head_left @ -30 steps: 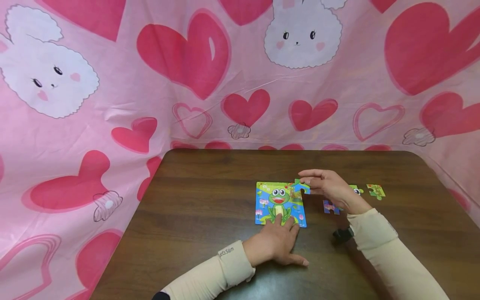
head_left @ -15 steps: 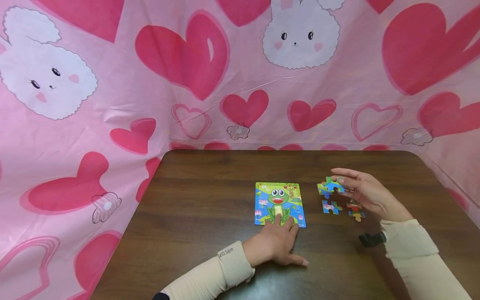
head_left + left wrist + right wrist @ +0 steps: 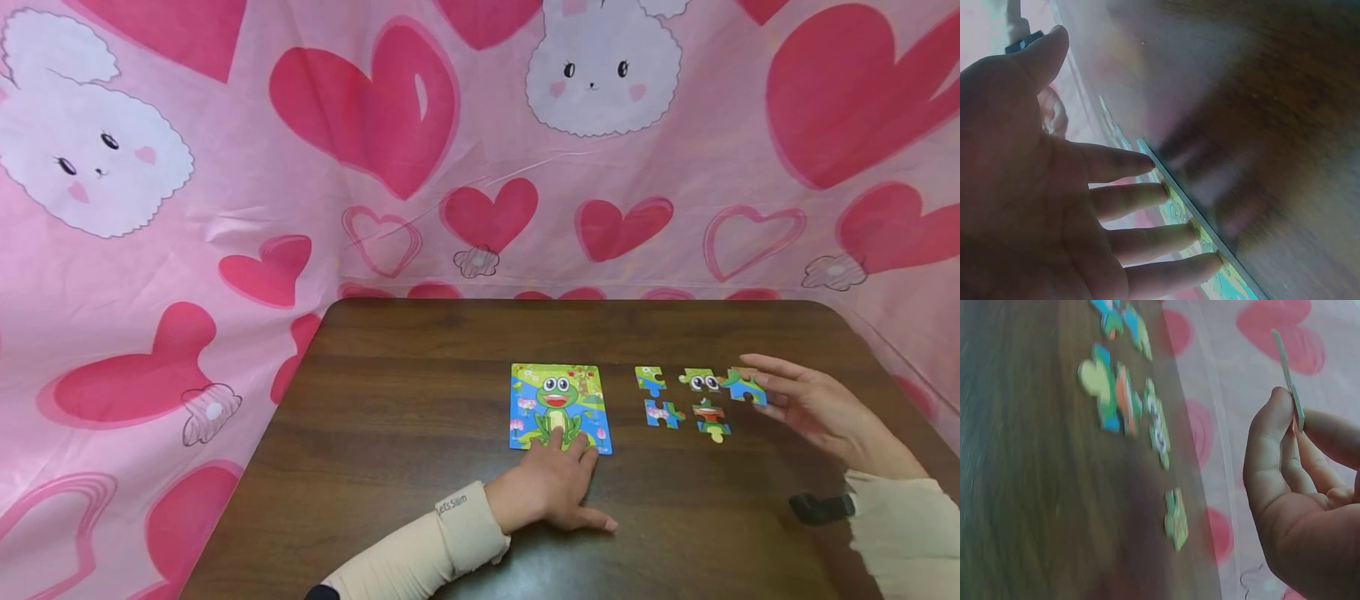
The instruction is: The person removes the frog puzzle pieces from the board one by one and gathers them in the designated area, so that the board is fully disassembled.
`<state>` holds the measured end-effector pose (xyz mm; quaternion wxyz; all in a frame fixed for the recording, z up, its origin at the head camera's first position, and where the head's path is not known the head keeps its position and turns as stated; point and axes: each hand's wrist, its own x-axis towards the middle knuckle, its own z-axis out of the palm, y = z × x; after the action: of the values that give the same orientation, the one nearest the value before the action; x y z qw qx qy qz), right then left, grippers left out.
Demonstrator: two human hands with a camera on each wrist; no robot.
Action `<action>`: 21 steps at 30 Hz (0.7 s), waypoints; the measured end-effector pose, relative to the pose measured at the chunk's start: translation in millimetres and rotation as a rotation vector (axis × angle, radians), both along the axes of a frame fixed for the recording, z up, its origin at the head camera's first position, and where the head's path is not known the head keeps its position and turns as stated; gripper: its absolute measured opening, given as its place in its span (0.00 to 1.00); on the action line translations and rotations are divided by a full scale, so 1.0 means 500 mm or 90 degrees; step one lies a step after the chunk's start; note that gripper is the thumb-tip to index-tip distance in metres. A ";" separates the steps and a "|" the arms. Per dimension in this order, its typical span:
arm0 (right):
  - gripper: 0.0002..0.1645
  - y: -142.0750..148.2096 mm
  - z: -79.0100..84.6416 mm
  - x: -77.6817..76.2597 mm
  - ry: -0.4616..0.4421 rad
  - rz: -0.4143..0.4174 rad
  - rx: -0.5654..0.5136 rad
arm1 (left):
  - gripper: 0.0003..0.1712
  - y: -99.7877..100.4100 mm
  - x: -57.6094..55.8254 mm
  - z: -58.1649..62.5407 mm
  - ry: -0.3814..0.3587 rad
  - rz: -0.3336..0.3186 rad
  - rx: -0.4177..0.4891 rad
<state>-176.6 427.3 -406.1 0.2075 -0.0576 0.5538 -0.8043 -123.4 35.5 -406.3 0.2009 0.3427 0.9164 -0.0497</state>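
My left hand (image 3: 553, 485) lies with straight, spread fingers on the lower edge of a square frog picture board (image 3: 592, 387). In the left wrist view its fingertips (image 3: 1205, 256) press along the board's edge. My right hand (image 3: 821, 408) pinches a blue and green jigsaw piece (image 3: 745, 390) between thumb and fingers, raised over the right side of the table. That held piece shows edge-on in the right wrist view. Left of it lie the frog-eyes piece (image 3: 701, 381), the red-mouth piece (image 3: 707, 410) and the yellow-belly piece (image 3: 714, 430).
Two more pieces, a green-topped one (image 3: 650, 379) and a blue-pink one (image 3: 662, 414), lie nearer the board. A yellow-green piece (image 3: 1176, 520) rests under the right hand's area. The brown table (image 3: 390, 467) meets a pink heart-patterned cloth (image 3: 405, 250) behind.
My right hand has carried the pinched jigsaw piece rightward from the board's top right corner, past the loose pieces. My left hand has stayed on the board.
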 end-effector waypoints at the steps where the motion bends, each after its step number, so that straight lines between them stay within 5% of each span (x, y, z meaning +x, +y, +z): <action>1: 0.29 0.009 -0.002 0.002 -0.005 0.002 -0.011 | 0.56 0.000 0.000 0.000 0.001 0.000 -0.001; 12: 0.31 0.056 -0.021 0.016 0.002 0.025 -0.060 | 0.56 0.002 0.000 -0.001 0.007 0.000 -0.001; 21: 0.29 0.062 -0.023 0.022 -0.036 -0.011 0.043 | 0.56 0.002 -0.002 -0.004 0.008 0.001 -0.006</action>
<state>-165.3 458.5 -417.5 0.2176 -0.0231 0.5750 -0.7883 -124.2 36.5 -408.1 0.1972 0.3409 0.9175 -0.0562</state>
